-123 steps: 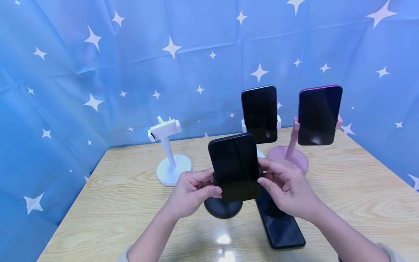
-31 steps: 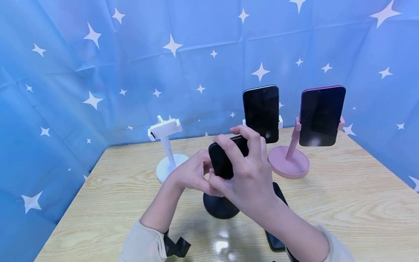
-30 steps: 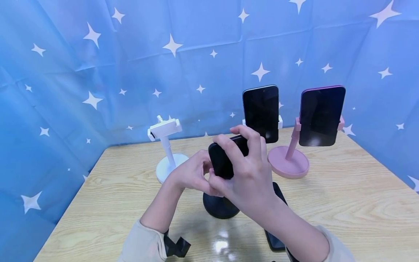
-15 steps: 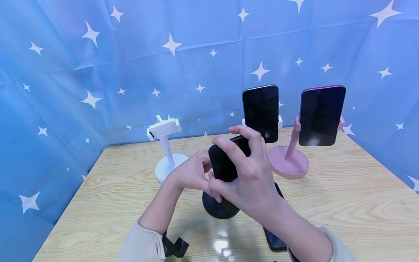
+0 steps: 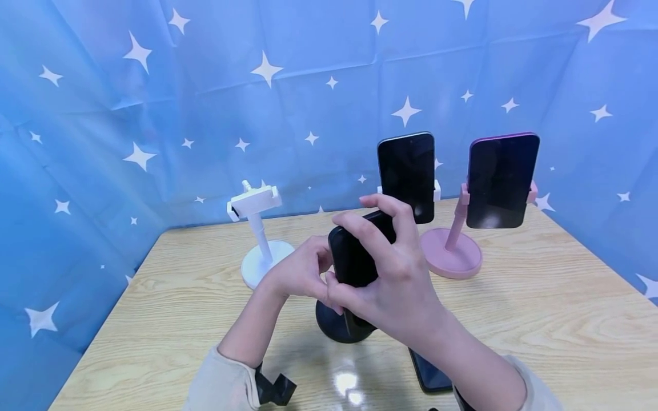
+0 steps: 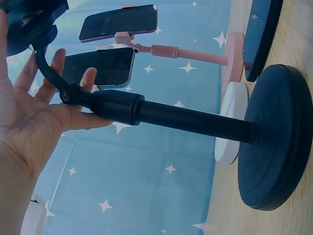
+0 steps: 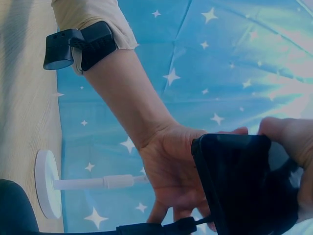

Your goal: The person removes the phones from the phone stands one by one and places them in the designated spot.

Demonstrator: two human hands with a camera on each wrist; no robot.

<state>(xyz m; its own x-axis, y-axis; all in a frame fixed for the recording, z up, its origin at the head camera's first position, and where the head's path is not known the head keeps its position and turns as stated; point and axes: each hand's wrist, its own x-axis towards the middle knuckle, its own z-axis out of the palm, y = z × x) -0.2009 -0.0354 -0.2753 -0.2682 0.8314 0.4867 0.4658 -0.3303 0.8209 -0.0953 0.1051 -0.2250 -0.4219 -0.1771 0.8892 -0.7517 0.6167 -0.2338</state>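
Observation:
A black phone (image 5: 354,260) sits tilted at the head of a black phone stand (image 6: 190,120), whose round base (image 5: 336,322) rests on the table. Across the phone's front reaches my right hand (image 5: 396,279), gripping it with thumb at the left edge and fingers over the top and right. My left hand (image 5: 303,271) holds the stand's head from the left, its spread fingers behind the bent neck in the left wrist view. How far the phone sits in the holder is hidden by the hands. The right wrist view shows the phone's dark face (image 7: 244,181) close up.
Behind stand a white holder (image 5: 254,202) without a phone, a phone on a white stand (image 5: 406,180), and a pink-edged phone (image 5: 504,182) on a pink stand (image 5: 452,251). Another black phone (image 5: 432,371) lies flat under my right forearm. A starry blue curtain (image 5: 216,114) backs the table.
About four seconds ago both hands gripped the holder's sides; the right hand has since moved onto the phone. Since half a second ago, more of the dark lower end shows below my right thumb.

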